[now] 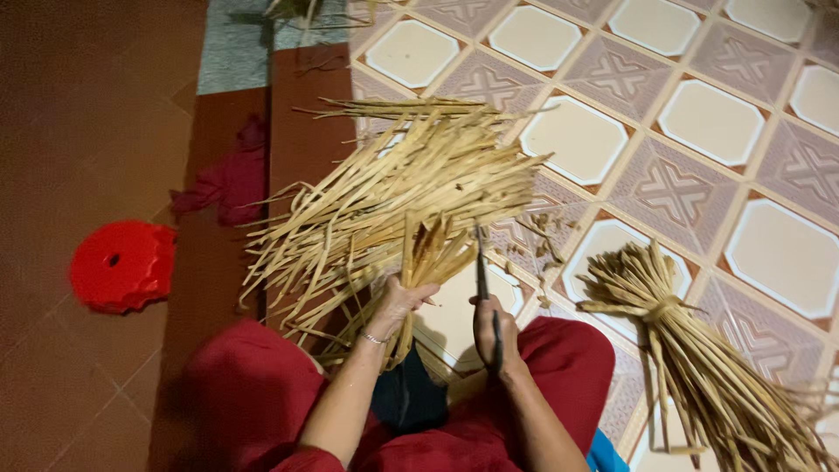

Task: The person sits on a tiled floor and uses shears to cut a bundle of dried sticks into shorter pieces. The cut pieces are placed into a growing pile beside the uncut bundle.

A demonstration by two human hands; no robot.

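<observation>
The left hand (404, 301) is closed around a small bunch of dry straw strips (434, 249) and holds it upright, the cut ends pointing up above the fist. Just to the right of this grip, the right hand (491, 330) is clenched on the handle of a knife (481, 267), and the dark blade rises beside the held strips, very near to them.

Behind and to the left of the grip lies a big loose heap (393, 188) of the same strips, fanned out on the floor. Small cut bits (544, 238) are scattered beyond the blade. Farther to the right lies one tied bundle (690, 350), knotted near its top. Far to the left I see one red round stool (121, 265) and one red cloth (229, 179).

The floor (699, 114) is tiled, patterned cream and brown on the right side, plain dark red on the left. The person sits low, with knees in red trousers (253, 393) on both sides of the hands.
</observation>
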